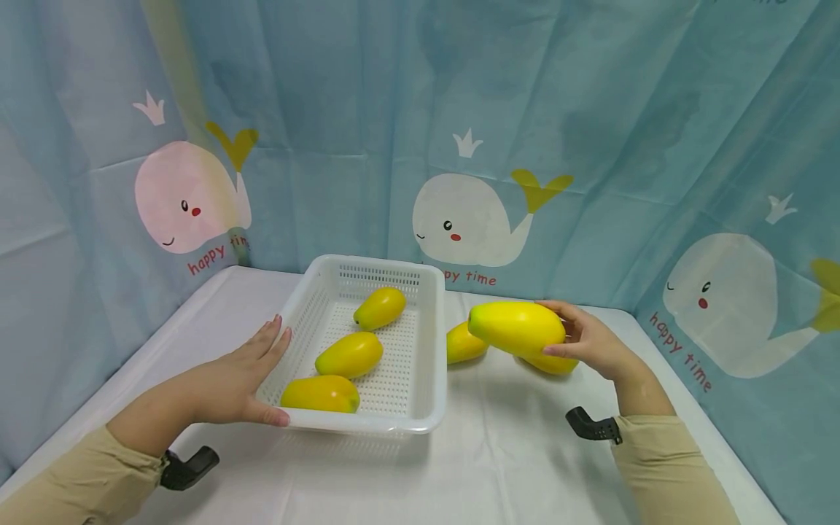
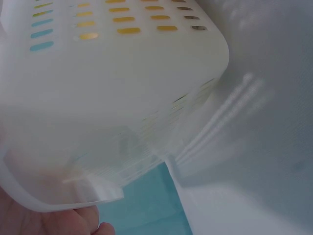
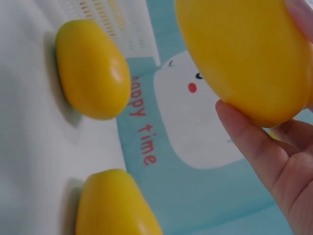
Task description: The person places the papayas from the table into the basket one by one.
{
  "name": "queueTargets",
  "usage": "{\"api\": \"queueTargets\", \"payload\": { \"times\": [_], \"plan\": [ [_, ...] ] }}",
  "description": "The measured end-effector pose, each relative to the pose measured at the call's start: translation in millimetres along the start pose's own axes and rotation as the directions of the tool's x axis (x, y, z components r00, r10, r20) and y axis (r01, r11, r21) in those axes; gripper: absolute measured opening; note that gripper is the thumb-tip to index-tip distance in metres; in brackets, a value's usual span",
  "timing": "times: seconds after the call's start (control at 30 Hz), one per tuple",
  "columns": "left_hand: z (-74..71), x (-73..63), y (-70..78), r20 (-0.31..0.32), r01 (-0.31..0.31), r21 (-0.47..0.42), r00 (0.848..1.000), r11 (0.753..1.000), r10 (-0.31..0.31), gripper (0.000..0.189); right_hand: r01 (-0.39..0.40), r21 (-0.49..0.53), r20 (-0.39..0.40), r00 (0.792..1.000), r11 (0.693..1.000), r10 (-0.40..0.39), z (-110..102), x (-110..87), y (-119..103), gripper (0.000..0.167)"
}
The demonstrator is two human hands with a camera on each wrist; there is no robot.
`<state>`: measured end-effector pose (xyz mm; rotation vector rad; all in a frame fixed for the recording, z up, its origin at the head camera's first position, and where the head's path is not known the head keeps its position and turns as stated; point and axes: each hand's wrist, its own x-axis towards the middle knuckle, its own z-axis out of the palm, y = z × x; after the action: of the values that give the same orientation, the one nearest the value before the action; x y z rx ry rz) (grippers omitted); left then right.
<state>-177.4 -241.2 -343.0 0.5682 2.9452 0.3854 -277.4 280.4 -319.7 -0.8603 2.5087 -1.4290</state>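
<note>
My right hand [image 1: 593, 346] grips a yellow papaya [image 1: 515, 326] with a greenish tip, holding it raised above the table right of the basket. In the right wrist view, thumb and fingers wrap the papaya's blunt end. My left hand [image 1: 230, 379] rests against the left side of a white plastic basket [image 1: 438, 343], its fingers extended along the rim and its thumb at the front corner. Inside the basket lie three papayas: one at the back [image 1: 380, 308], one midway [image 1: 349, 354] and one in front [image 1: 319, 394].
Two more papayas lie on the white-covered table right of the basket: one beside its wall [image 1: 467, 344], another [image 1: 554, 364] partly hidden behind the held one. A blue curtain [image 1: 341, 146] with whale prints encloses the back and sides. Black wrist mounts [image 1: 189, 468] stick out from both sleeves.
</note>
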Motion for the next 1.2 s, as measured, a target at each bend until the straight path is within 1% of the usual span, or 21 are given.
{"api": "queueTargets", "payload": {
  "times": [0.17,0.3,0.47,0.63,0.7,0.83,1.0,1.13,1.2],
  "plan": [
    [-1.1,0.1,0.1,-0.001,-0.010,0.000,1.000,1.000,0.010,0.127,0.011,-0.009,-0.002,1.000,1.000,-0.011,-3,4.1,-4,0.067],
    [-1.8,0.1,0.3,0.000,-0.015,-0.001,1.000,1.000,0.015,0.126,0.036,-0.002,0.007,0.999,0.999,-0.036,-3,8.5,-9,0.067],
    [-0.7,-0.2,0.0,0.000,-0.001,-0.004,1.000,1.000,0.001,0.127,0.070,0.025,0.033,0.997,0.997,-0.071,0,15.7,-17,0.066],
    [0.0,0.6,-0.6,0.003,-0.002,-0.004,1.000,1.000,0.002,0.127,0.085,0.017,0.045,0.995,0.996,-0.086,5,24.8,-28,0.067],
    [-0.1,0.8,-0.8,0.006,-0.008,-0.003,1.000,1.000,0.008,0.126,0.096,0.019,0.058,0.994,0.995,-0.097,7,28.9,-32,0.066],
    [-0.3,0.4,-1.3,0.001,-0.011,0.001,1.000,1.000,0.011,0.126,0.123,0.058,0.102,0.987,0.991,-0.128,14,38.0,-40,0.066],
    [0.1,0.5,-2.0,-0.004,-0.011,0.006,1.000,1.000,0.011,0.126,0.114,0.104,0.142,0.981,0.988,-0.128,25,47.8,-51,0.069],
    [0.0,0.1,-1.7,-0.006,-0.012,0.004,1.000,1.000,0.012,0.126,0.126,0.080,0.170,0.976,0.989,-0.138,35,55.2,-59,0.070],
    [0.0,-0.1,-1.5,-0.008,-0.010,0.003,1.000,1.000,0.010,0.126,0.148,0.056,0.189,0.969,0.987,-0.156,41,59.3,-63,0.069]
  ]
}}
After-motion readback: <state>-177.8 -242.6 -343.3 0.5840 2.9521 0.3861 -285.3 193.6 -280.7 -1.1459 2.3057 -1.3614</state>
